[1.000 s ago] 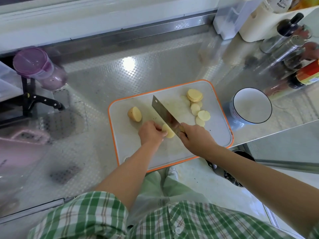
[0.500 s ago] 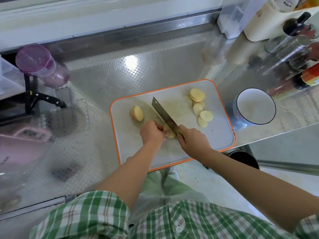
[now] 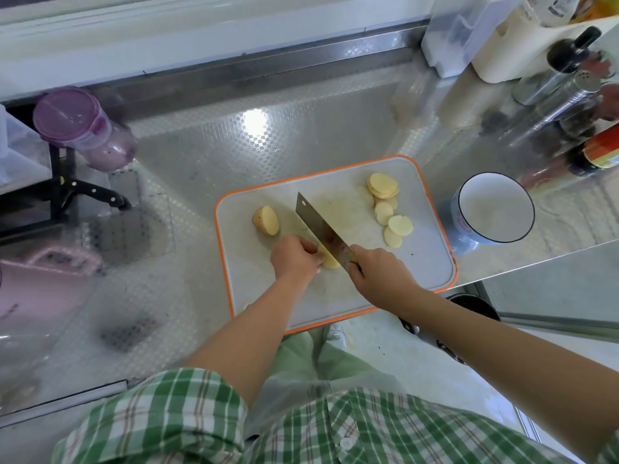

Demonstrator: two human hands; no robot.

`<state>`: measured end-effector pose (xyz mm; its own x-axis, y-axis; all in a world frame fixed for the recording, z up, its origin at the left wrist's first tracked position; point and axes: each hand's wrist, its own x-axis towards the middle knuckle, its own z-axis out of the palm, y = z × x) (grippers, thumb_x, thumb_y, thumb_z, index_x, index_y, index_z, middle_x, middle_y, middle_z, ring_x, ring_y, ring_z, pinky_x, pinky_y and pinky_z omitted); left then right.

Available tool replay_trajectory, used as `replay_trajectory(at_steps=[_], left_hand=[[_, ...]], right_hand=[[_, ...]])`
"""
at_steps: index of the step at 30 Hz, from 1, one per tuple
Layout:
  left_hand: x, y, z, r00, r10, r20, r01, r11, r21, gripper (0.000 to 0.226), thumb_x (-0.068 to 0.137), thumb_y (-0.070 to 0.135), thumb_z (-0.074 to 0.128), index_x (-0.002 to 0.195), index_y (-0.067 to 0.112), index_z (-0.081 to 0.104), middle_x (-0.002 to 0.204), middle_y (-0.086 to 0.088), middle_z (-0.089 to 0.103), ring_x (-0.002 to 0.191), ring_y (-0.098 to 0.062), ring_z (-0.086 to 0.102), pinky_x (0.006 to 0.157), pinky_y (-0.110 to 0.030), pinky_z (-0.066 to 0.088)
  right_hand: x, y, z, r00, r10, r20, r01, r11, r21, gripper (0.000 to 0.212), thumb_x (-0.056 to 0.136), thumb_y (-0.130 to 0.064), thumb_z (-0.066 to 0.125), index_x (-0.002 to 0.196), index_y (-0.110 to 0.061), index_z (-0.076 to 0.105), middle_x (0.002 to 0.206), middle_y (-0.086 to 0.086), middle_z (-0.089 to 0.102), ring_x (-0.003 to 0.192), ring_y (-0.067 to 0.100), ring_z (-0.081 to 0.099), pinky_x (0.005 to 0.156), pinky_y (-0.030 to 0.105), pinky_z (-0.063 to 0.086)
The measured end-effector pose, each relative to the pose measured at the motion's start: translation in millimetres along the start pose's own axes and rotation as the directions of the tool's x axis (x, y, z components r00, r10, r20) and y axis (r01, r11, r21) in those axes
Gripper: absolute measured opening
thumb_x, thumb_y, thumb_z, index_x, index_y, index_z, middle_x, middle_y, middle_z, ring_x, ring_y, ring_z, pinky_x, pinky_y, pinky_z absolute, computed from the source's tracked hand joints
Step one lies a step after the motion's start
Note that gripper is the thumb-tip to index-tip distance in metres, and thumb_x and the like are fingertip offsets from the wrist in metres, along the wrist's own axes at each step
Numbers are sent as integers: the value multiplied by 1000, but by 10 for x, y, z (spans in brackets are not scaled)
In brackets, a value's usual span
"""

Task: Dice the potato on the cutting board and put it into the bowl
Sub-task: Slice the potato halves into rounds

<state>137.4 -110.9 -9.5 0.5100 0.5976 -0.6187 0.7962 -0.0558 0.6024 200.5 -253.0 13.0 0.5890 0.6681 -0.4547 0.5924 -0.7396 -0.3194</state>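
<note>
Cleaver (image 3: 321, 226), gripped by your right hand (image 3: 382, 279), has dropped slightly. Slicing step: left hand (image 3: 294, 259) holds potato piece (image 3: 331, 262); next, shift grip leftward.

An orange-rimmed grey cutting board (image 3: 418, 262) is laid at the surface's near edge, with a white bowl (image 3: 450, 226) stood just beside its right edge. A skin-on potato half (image 3: 265, 221) is rested near the board's left edge, and pale slices (image 3: 382, 185) are heaped and scattered toward its far right corner. A small piece (image 3: 331, 262) is pinched by the left hand (image 3: 296, 257) against a cleaver (image 3: 318, 222) at the near middle.
</note>
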Motion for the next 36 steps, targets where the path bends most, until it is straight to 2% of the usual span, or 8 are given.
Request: replay_trajectory(at_steps=[3, 6, 10, 17, 19, 23, 31, 36], left_hand=[[8, 2, 3, 1000, -6, 1, 6, 1000, -13, 18, 76, 13, 78, 70, 22, 63, 78, -3, 74, 61, -16, 71, 75, -30, 57], [5, 8, 0, 1000, -12, 1, 12, 1000, -28, 15, 76, 12, 78, 75, 19, 65, 79, -3, 73, 59, -16, 70, 70, -29, 57], [-9, 10, -8, 1000, -22, 0, 22, 999, -26, 14, 77, 12, 78, 78, 16, 65, 77, -1, 71, 50, -10, 65, 50, -16, 46], [-25, -2, -22, 1000, -12, -21, 13, 999, 45, 21, 79, 18, 75, 65, 23, 60, 73, -1, 73, 69, -15, 71, 79, -31, 55], [-34, -29, -21, 1000, -18, -23, 19, 998, 56, 22, 79, 19, 73, 60, 21, 61, 68, -3, 73, 67, -15, 71, 79, -33, 56], [-13, -52, -9, 999, -50, -9, 51, 998, 24, 22, 76, 22, 76, 57, 19, 64, 64, -2, 72, 69, -18, 71, 81, -35, 56], [-13, 4, -9, 997, -73, -6, 73, 996, 53, 19, 70, 13, 68, 51, 14, 65, 62, -6, 71, 67, -23, 71, 76, -37, 58], [7, -6, -1, 998, -66, 3, 65, 997, 35, 12, 70, 14, 70, 59, 9, 68, 62, -8, 71, 64, -22, 71, 75, -38, 59]], right_hand=[[1, -29, 55, 1000, 9, -8, -9, 1000, -25, 13, 99, -23, 37, 90, -14, 36, 64, 2, 36, 63, 30, 45, 48, 30, 23], [41, -78, 97, 1000, 18, -11, -19, 999, -39, 12, 99, -22, 37, 92, -13, 35, 67, 5, 40, 65, 31, 46, 53, 32, 30], [59, -101, 146, 999, 22, -35, -23, 999, -29, 15, 100, -23, 37, 101, -9, 43, 73, 9, 45, 66, 33, 48, 57, 35, 34], [24, -24, 19, 990, 76, -118, -53, 981, 187, 15, 98, -24, 43, 92, -10, 45, 68, 12, 53, 65, 35, 52, 54, 37, 39], [7, -28, -31, 994, 64, -89, -49, 985, 165, 16, 97, -24, 43, 91, -10, 45, 72, 13, 54, 67, 35, 53, 56, 39, 42], [-18, -52, -30, 999, 45, -18, -43, 994, 104, 14, 97, -24, 42, 86, -14, 40, 71, 10, 49, 67, 33, 50, 55, 33, 33], [-12, -94, 55, 1000, 1, -2, -1, 1000, -5, 11, 99, -24, 37, 93, -15, 37, 63, 2, 37, 63, 30, 45, 50, 31, 24], [48, -111, 106, 1000, -6, -11, 5, 998, -62, 15, 100, -23, 35, 101, -11, 43, 63, 1, 36, 63, 29, 47, 54, 32, 31]])
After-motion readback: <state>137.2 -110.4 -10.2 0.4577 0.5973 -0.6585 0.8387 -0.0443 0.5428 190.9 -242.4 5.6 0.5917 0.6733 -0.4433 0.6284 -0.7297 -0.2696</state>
